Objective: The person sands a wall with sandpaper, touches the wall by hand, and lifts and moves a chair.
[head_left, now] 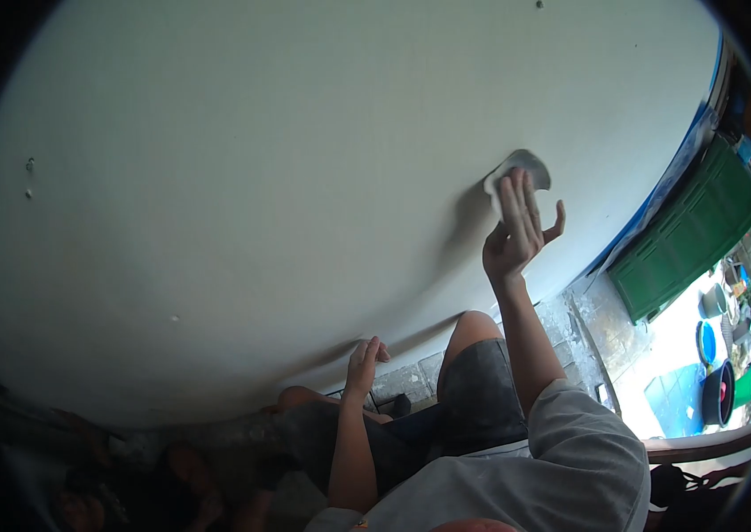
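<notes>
We've got a thin grey-and-white sheet (535,167) up against the big pale surface (304,177), toward its R side, edges curling away. Main risk, we'd say: the sheet slips out or folds over, b/c only flat finger pressure seems to hold it & its rim is already lifting; bare fingertips could then scrape the surface. Small studs (29,166) far off to the L could snag it too if it got that far.

Rel. to our R hand (520,232), the sheet sits under the fingers & pokes out past the tips, i.e. b/w hand and surface. That hand is flat, fingers long, little finger splayed clear of the sheet; thumb's partly hidden, so can't tell if it pinches an edge.

Our L hand (366,359) is well apart, low near the surface's bottom edge, loosely bent, nothing visible in it; can't tell if it touches.

Further out: our grey shorts (482,390), a green panel (686,230), a black tub (714,399), plus another person (136,488) in shadow, bottom L.
</notes>
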Demonstrator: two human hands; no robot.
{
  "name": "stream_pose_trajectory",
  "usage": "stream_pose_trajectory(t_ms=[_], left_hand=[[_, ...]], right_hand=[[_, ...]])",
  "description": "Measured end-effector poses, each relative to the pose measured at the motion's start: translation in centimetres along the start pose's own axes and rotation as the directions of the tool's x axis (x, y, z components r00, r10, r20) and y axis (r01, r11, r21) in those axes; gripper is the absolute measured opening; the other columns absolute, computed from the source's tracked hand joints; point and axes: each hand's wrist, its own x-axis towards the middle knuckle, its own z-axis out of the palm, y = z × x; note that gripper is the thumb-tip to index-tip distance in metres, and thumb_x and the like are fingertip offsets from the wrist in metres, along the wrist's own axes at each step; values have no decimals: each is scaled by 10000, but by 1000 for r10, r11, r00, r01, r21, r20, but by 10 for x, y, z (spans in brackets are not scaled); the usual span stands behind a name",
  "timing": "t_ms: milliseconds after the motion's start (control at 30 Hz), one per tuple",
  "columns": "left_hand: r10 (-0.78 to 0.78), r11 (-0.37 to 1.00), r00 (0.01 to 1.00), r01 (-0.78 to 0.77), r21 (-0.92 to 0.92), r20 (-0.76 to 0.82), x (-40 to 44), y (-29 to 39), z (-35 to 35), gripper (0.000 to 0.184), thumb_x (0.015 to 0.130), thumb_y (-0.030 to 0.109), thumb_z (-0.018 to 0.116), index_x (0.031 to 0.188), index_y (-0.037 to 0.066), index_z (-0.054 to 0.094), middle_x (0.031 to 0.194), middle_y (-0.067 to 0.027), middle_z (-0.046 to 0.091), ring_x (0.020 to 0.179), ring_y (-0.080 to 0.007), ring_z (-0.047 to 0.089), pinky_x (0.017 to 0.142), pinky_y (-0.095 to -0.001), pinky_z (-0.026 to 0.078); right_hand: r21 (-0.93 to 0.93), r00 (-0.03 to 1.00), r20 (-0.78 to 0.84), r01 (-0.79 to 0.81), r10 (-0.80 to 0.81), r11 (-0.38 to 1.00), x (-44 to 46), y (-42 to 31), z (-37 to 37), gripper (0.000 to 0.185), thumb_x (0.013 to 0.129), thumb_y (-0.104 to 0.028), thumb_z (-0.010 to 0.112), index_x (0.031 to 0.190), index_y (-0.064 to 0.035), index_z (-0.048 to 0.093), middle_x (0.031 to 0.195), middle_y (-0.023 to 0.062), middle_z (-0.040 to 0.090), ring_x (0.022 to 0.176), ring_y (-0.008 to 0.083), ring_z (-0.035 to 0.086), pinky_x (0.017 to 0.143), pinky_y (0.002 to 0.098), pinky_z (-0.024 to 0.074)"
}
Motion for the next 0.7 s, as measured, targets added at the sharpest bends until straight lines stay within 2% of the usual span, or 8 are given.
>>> stream_pose_trajectory(t_ms=[67,133,200,233,367,467,567,700], left_hand=[[-3,999,1000,4,34,-23,-5,-2,-2,401,938,386,464,847,3,542,720,-58,578,687,-128,559,704,-271,452],[7,998,998,-3,57,-64,-3,-13,-1,386,938,373,467,843,6,538,723,-58,579,688,-129,559,701,-271,452],[31,993,999,-28,118,-24,1,-29,-6,399,932,382,461,784,21,542,691,-53,579,671,-130,558,675,-276,448],[11,978,1000,-8,208,-14,5,-23,-9,412,924,391,464,749,26,545,670,-54,577,657,-134,559,662,-283,445],[-38,949,998,51,311,-47,0,-3,3,465,904,427,442,673,38,551,588,-62,571,575,-190,567,625,-344,437],[-62,920,992,101,380,-114,-9,0,6,371,882,364,451,746,48,590,669,-87,629,691,-237,634,689,-372,470],[107,825,976,18,565,-188,-2,-22,15,167,800,239,546,835,84,599,799,-114,658,782,-311,632,717,-415,475],[69,847,985,27,530,-159,-3,-20,16,155,799,211,550,816,61,584,792,-124,647,770,-318,626,698,-419,470]], right_hand=[[244,864,-185,-421,468,874,15,12,11,390,855,50,455,1215,-62,556,1240,58,576,1204,171,499,1078,418,132],[266,920,-194,-284,340,921,24,-9,17,376,858,17,493,1210,-95,562,1186,29,613,1152,173,545,1071,412,162],[239,965,129,194,-229,951,22,-37,-12,348,858,-7,523,1172,-144,580,1114,-10,649,1066,172,601,1058,403,202],[209,902,76,402,-425,891,16,-42,-16,277,865,-22,533,1078,-185,603,1042,-51,672,988,156,635,1046,406,226],[256,943,-190,316,-273,914,-4,-49,-32,154,888,14,489,1028,-19,544,990,170,665,954,301,633,900,460,394],[421,900,113,341,-422,840,-26,-56,-36,224,885,10,496,1086,4,594,1031,155,660,1041,298,593,852,422,412],[452,970,-131,244,-207,858,-26,-59,-47,175,889,50,484,1034,106,564,997,233,573,987,356,599,793,353,595],[244,921,-127,388,-367,889,-1,-36,-43,212,922,-10,457,1084,73,564,1114,216,588,1052,310,583,800,352,574]])
